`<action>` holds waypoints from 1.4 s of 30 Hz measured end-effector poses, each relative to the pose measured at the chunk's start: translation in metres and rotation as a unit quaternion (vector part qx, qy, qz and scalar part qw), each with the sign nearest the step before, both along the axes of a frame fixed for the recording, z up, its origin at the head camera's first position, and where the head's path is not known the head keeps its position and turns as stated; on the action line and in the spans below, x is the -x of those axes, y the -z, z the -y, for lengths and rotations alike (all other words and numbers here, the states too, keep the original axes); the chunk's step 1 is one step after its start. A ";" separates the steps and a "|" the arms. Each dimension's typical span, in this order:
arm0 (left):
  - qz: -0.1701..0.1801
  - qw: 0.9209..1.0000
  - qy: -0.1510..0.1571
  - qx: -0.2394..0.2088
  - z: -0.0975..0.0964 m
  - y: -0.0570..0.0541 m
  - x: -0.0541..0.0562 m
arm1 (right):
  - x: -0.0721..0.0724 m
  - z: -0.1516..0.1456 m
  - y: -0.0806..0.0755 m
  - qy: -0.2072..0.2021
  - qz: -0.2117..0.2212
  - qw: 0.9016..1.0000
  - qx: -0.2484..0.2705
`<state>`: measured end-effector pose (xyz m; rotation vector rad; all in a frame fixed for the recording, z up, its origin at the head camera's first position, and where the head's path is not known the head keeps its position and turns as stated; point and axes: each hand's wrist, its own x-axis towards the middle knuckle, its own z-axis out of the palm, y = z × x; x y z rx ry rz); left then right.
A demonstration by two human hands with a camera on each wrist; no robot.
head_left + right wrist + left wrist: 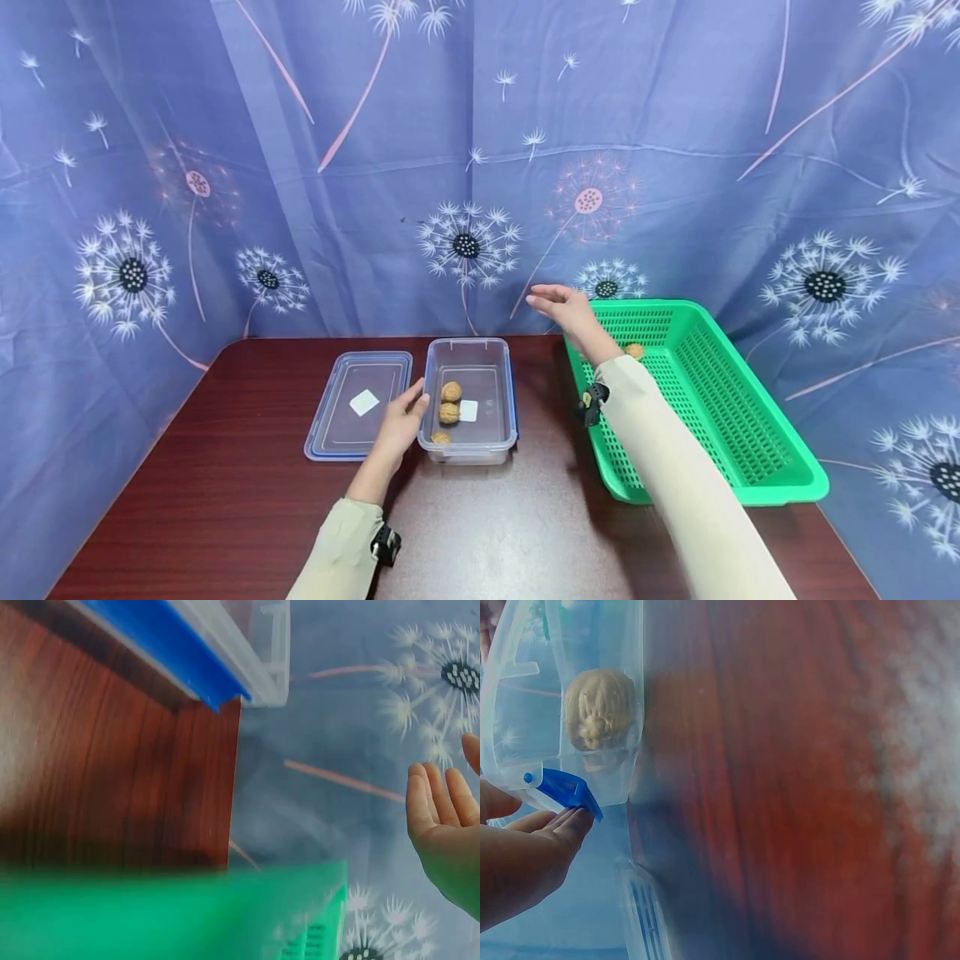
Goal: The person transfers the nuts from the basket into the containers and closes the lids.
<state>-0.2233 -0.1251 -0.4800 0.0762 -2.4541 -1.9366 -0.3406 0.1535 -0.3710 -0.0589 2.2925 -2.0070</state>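
A clear plastic food box (487, 433) stands uncovered on the table, with three walnuts (449, 413) along its left side. My left hand (397, 425) is at the box's left wall, fingers fairly straight. In the left wrist view its fingertips touch a blue side latch (566, 787) that hangs down; one walnut (598, 709) shows through the wall. My right hand (566, 312) is raised near the far left corner of a green basket (780, 442), fingers extended and nothing in them. A walnut (634, 351) lies in that basket, partly behind the right arm.
The box's clear lid (337, 417), edged in blue and bearing a white label, lies flat left of the box. A patterned blue curtain (360, 208) hangs behind the brown table (195, 483). Bare tabletop separates box and basket.
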 end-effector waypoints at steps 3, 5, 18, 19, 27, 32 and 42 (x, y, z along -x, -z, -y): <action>0.001 1.000 -0.001 0.004 0.000 0.001 0.000 | 0.001 -0.013 -0.001 0.005 -0.002 1.000 0.002; 0.000 1.000 -0.002 0.004 0.000 0.001 0.001 | 0.002 -0.022 -0.001 0.012 -0.003 1.000 0.008; 0.009 1.000 -0.006 -0.002 0.000 0.003 0.003 | 0.005 -0.079 0.000 0.075 0.020 0.995 0.070; 0.009 1.000 -0.006 -0.002 0.000 0.003 0.003 | 0.005 -0.083 0.002 0.080 0.022 0.994 0.070; 0.002 1.000 -0.005 -0.004 0.000 0.002 0.002 | 0.002 -0.114 0.026 0.133 0.033 0.987 0.085; 0.003 1.000 -0.006 0.000 0.001 0.002 0.002 | -0.003 -0.125 0.041 0.150 0.038 0.986 0.059; 0.005 1.000 -0.010 0.000 0.002 0.002 0.001 | -0.012 -0.141 0.068 0.201 0.070 0.977 0.031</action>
